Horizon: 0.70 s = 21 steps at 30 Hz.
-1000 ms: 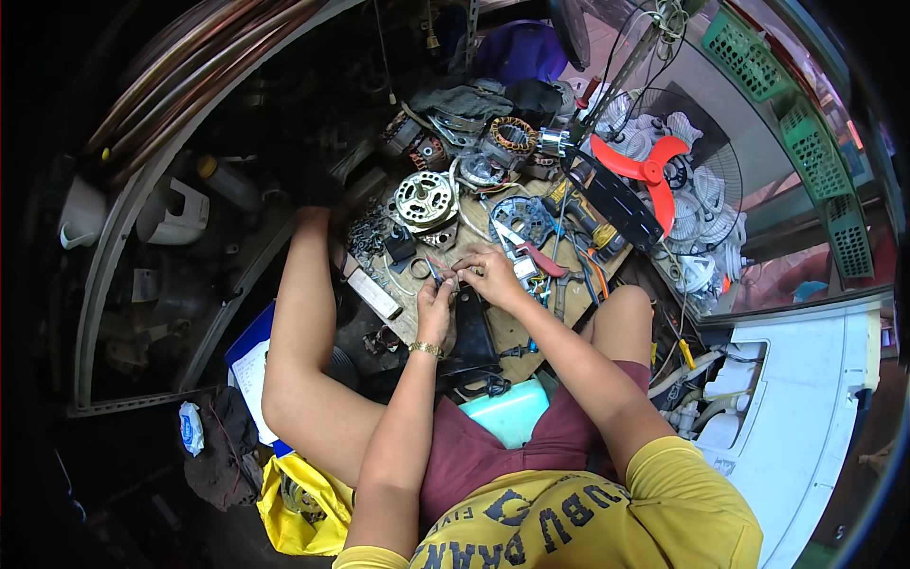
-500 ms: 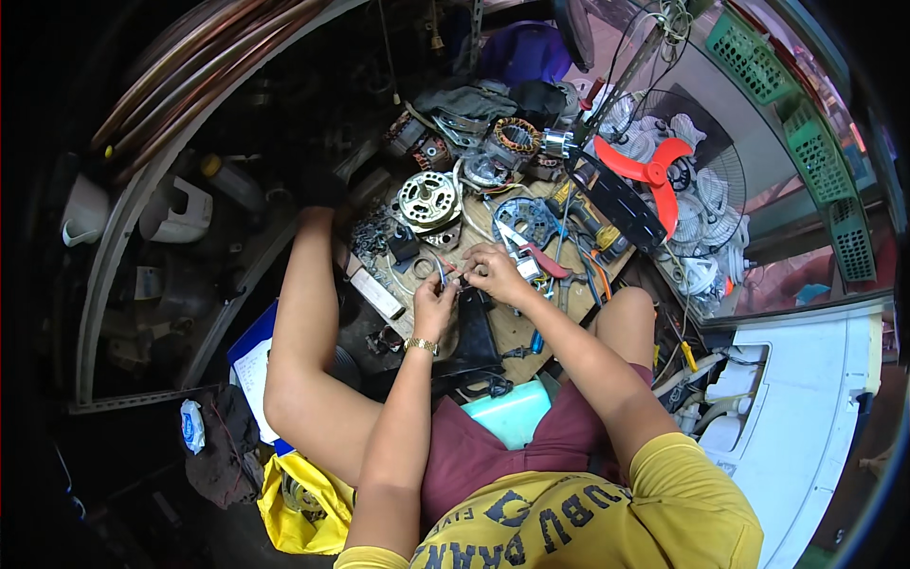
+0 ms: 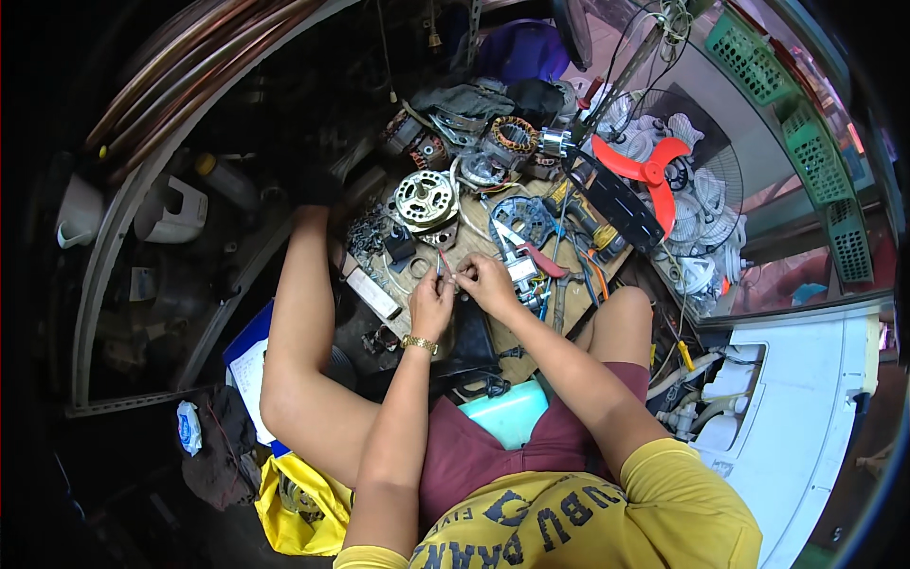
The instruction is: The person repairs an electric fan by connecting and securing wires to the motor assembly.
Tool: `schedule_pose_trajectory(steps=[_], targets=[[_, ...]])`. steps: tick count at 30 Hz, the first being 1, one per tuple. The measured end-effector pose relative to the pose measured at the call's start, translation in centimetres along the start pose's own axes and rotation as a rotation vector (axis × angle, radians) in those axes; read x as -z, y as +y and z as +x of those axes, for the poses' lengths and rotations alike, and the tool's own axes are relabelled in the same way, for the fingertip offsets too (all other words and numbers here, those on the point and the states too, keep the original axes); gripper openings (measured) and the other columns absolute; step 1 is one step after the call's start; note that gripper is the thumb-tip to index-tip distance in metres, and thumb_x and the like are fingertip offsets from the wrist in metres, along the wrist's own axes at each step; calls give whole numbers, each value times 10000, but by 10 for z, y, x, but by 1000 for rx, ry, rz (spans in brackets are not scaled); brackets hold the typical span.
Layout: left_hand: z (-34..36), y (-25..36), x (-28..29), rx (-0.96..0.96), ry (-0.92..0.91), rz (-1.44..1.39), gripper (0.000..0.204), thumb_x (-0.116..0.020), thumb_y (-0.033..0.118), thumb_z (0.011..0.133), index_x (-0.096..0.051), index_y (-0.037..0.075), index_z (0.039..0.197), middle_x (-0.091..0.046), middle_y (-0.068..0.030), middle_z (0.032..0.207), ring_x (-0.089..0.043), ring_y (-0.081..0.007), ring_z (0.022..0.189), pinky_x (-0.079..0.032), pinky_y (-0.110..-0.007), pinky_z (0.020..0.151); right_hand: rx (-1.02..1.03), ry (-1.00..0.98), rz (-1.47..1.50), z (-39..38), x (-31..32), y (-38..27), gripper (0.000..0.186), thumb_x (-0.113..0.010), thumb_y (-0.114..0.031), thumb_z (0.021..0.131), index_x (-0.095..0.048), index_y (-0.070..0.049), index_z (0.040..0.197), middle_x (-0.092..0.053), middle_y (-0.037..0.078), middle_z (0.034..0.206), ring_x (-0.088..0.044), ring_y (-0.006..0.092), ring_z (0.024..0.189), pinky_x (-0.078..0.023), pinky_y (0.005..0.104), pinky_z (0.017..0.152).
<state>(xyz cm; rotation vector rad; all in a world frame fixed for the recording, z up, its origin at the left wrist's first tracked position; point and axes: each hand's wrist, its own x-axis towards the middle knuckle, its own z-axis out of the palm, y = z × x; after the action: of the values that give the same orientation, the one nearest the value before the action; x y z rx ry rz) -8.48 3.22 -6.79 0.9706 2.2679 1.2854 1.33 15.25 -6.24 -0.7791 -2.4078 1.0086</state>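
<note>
My left hand (image 3: 431,305), with a gold watch on its wrist, is closed in a pinch around thin electrical wires (image 3: 443,258), one of them red. Close beside it my right hand (image 3: 487,287) is closed too, thumb and forefinger meeting at the wires' near end. The exact tip between those fingers is too small to make out. Just beyond the hands stands a round silver motor (image 3: 425,197) with a slotted face. A tool with a red handle (image 3: 544,259) lies to the right of my right hand.
Small screws and metal bits (image 3: 370,232) cover the board's left side. A yellow power drill (image 3: 592,228), a blue ring-shaped part (image 3: 524,221), and a red fan blade (image 3: 654,172) are to the right. A long white box (image 3: 373,293) lies left of my left hand.
My hands have come closer together at the wires, the right one shifting slightly left and down. The whole view has also moved a little.
</note>
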Motion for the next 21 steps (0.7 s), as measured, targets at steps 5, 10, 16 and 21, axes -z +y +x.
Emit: schedule_pose_trajectory(steps=[5, 10, 16, 21], targets=[[1, 3, -11, 15, -59, -195, 228, -558, 236, 952, -631, 20, 958, -649, -197, 797, -647, -363, 749, -481, -441, 693, -166, -9, 351, -6, -6, 16, 161, -716, -133, 886, -702, 21, 932, -719, 107, 828, -615, 120, 667, -483, 302, 628], [-1, -26, -3, -3, 10, -152, 239, -541, 228, 962, -661, 21, 970, -646, -167, 773, -641, -317, 722, -477, -417, 689, -260, -119, 327, -3, -2, -7, 172, -722, -140, 875, -729, 7, 963, -725, 103, 813, -621, 128, 656, -494, 311, 626], [7, -23, -19, 139, -42, -482, 251, -564, 205, 980, -724, 12, 963, -593, -10, 693, -543, -110, 654, -442, -302, 639, -293, 2, 334, 0, 4, 25, 212, -760, -183, 839, -755, -14, 967, -737, 120, 837, -664, 186, 686, -520, 327, 677], [10, -35, -24, 160, -36, -521, 155, -625, 123, 961, -737, 23, 1004, -590, 40, 717, -481, -68, 620, -412, -277, 587, -254, -139, 482, 7, 1, 23, 244, -776, -170, 860, -759, -7, 1041, -755, 105, 892, -676, 135, 801, -524, 290, 778]])
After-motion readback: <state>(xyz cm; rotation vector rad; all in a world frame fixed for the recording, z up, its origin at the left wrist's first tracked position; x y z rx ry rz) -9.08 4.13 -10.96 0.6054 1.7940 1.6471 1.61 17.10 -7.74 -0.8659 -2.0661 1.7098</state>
